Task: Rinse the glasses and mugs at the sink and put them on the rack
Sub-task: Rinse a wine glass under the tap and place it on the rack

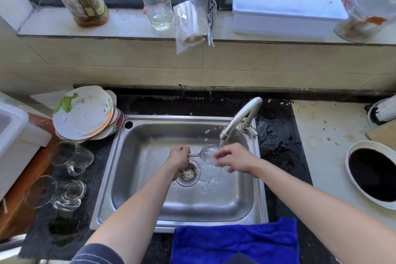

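Seen from the head camera, the person holds a stemmed glass (206,153) on its side over the middle of the steel sink (150,216), its bowl right under the spout of the tap (242,115), where a thin stream of water (221,141) lands on it and droplets fly to the left. The left hand (179,157) pinches the stem, fingers curled tight round it. The right hand (233,157) cups the bowl of the glass, its fingers bent over the wet rim. Both hands hang above the drain (188,174), which lies just near of them. On the dark counter left of the sink lie two glass mugs (71,155), one near of the other, both tipped on their sides. Far of them sits a stack of plates (83,111), touching the sink's far left corner. A blue cloth (235,242) hangs over the sink's near edge. To the right, well apart from the sink, stands a white bowl (372,174) with a dark inside.
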